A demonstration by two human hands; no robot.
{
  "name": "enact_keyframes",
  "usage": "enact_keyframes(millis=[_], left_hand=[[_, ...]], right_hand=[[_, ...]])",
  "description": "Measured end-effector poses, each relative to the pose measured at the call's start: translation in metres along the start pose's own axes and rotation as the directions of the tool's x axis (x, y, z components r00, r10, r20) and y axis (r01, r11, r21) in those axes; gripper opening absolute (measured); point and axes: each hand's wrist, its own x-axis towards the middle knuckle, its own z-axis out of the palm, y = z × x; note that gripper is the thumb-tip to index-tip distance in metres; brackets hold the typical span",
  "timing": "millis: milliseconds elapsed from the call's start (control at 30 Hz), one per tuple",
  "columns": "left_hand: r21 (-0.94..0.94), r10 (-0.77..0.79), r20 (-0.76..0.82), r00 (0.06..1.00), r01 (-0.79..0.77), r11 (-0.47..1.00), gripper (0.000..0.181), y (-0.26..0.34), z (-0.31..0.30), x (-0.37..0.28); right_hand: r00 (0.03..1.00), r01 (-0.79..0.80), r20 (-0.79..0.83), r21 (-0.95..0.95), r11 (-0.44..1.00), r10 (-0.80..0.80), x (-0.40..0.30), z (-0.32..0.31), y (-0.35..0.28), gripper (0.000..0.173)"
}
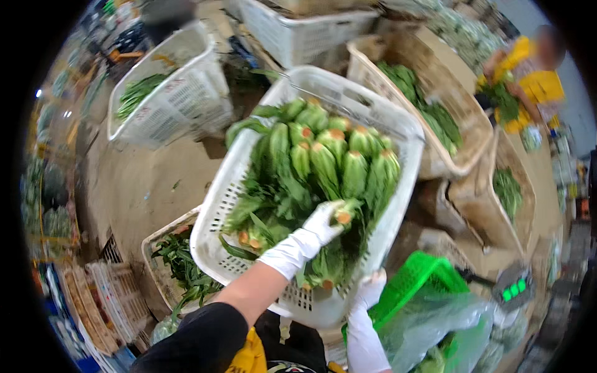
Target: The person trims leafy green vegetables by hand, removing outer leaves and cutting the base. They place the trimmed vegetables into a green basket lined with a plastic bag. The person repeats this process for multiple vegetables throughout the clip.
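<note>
Before me a white plastic crate [405, 186] with perforated walls holds many bunches of leafy greens [322, 163], most with cut orange-brown stem ends upward. My left hand [322, 223], in a white glove, reaches over the crate and grips one bunch of greens [347, 212] near its cut stem end. My right hand [371, 285], also gloved in white, is at the crate's near right rim; its fingers are partly hidden. Close by on the right stands a bright green plastic basket [405, 279] with a clear plastic bag [433, 321] over it and greens inside.
Crates with greens stand around: a white crate [186, 100] at upper left, a dirty crate [466, 84] and another [482, 200] at right, a low crate [149, 247] at lower left. A scale display [513, 290] glows green. A person in yellow [541, 88] holds greens at upper right.
</note>
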Motion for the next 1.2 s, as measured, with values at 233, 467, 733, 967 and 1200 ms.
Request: enact_keyframes(millis=[233,467,733,967,1200], left_hand=[[0.15,-0.125,0.068,0.99,0.114,0.982,0.082,0.012,-0.008,-0.058],[0.023,-0.033,-0.083,0.996,0.035,0.999,0.075,0.056,-0.022,-0.085],[-0.537,-0.037,-0.288,0.957,-0.13,0.833,0.077,0.158,-0.195,-0.196],[-0.394,0.219,-0.586,0.78,-0.51,0.764,0.074,0.195,-0.27,-0.299],[-0.236,-0.123,-0.613,0.78,-0.033,0.971,0.067,0.145,-0.251,-0.37]], right_hand=[[0.982,-0.15,-0.076,0.222,0.964,0.171,-0.004,-0.007,-0.011,0.026],[0.988,-0.132,-0.052,0.166,0.977,0.143,-0.006,-0.02,-0.018,0.022],[0.953,-0.279,0.188,0.254,0.926,0.236,0.013,-0.023,0.004,0.028],[0.964,-0.007,0.161,0.812,0.583,-0.213,-0.012,-0.089,-0.144,0.026],[0.398,0.185,0.29,0.904,0.386,-0.87,-0.153,-0.171,-0.291,0.035]])
